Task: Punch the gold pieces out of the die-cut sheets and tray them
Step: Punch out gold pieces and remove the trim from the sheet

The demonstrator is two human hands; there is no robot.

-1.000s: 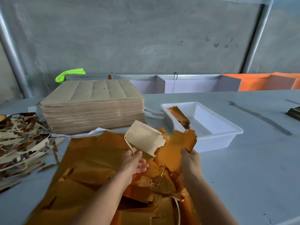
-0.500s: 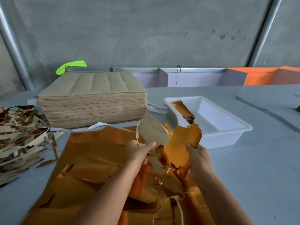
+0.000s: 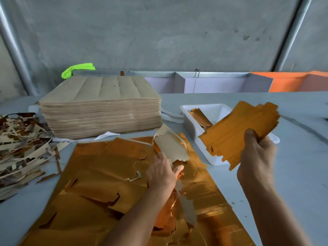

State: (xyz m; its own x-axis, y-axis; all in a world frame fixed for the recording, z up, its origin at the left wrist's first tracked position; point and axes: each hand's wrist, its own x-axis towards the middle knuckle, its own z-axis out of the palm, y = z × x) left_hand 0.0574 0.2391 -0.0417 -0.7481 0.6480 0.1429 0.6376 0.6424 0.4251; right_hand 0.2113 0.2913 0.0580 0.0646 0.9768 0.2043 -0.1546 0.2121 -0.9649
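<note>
Gold pieces [image 3: 237, 132] between curled right fingers [image 3: 252, 137]

1. The bundle of gold pieces [image 3: 237, 132], gripped by the right hand [image 3: 255, 157], has been lifted from frame centre to the right, over the white tray [image 3: 193, 121].
2. The left hand [image 3: 163, 172] has been lowered onto the torn gold sheet [image 3: 106, 174], its beige flap [image 3: 170, 148] pinched.

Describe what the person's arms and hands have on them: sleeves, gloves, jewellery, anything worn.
Nothing worn shows. Both forearms are bare up to the bottom edge of the frame, so no sleeve is in view. The left hand and right hand wear no gloves, and no watch, bracelet or ring is visible on the wrists or fingers.
</note>
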